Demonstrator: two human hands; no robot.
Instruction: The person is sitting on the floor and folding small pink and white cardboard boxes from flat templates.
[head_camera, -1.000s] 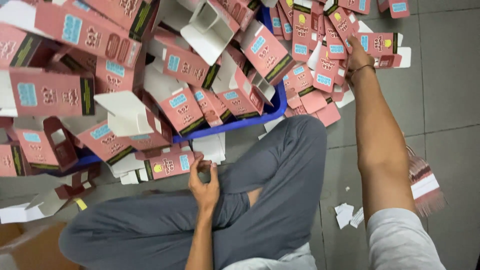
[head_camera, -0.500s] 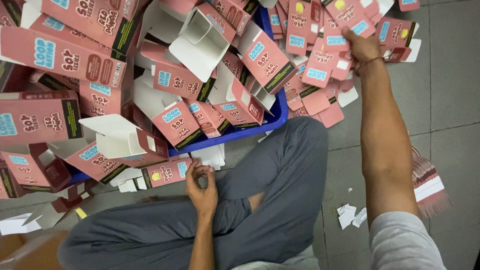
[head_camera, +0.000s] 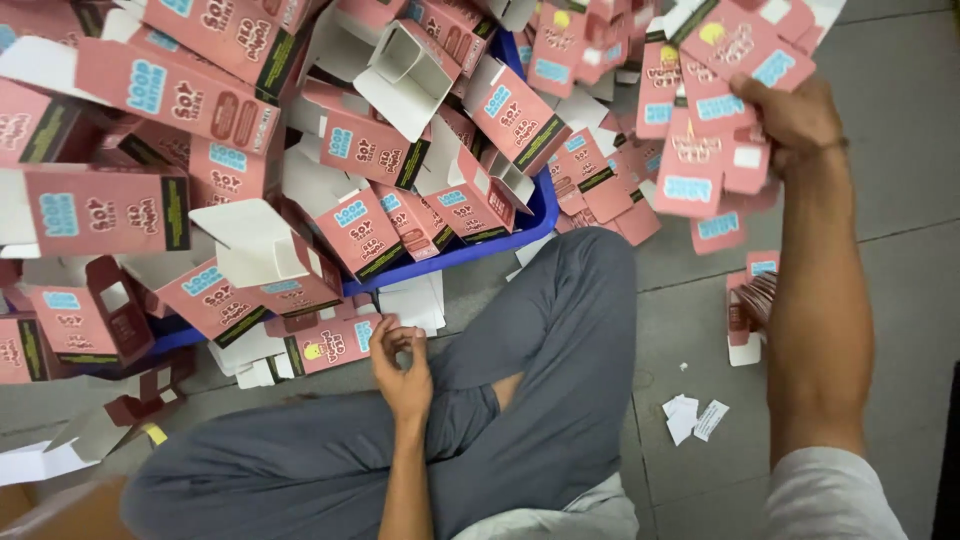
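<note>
We sit cross-legged on the tiled floor (head_camera: 900, 150). Our right hand (head_camera: 795, 115) is raised over the floor to the right of the blue crate (head_camera: 520, 225), its grip closed on a fanned bundle of flat pink cartons (head_camera: 715, 130). The bundle hangs below and to the left of the fingers, long axes roughly upright in the view. The right arm is extended forward, elbow slightly bent, wrist turned inward. More flat cartons lie on the floor directly beneath, and a thin stack (head_camera: 745, 310) lies just left of the forearm. Our left hand (head_camera: 405, 370) rests at the knee, fingers curled loosely, fingertips touching a folded pink box (head_camera: 335, 345) at the crate's near edge; it grips nothing. The right hand is the nearer to the bundle.
</note>
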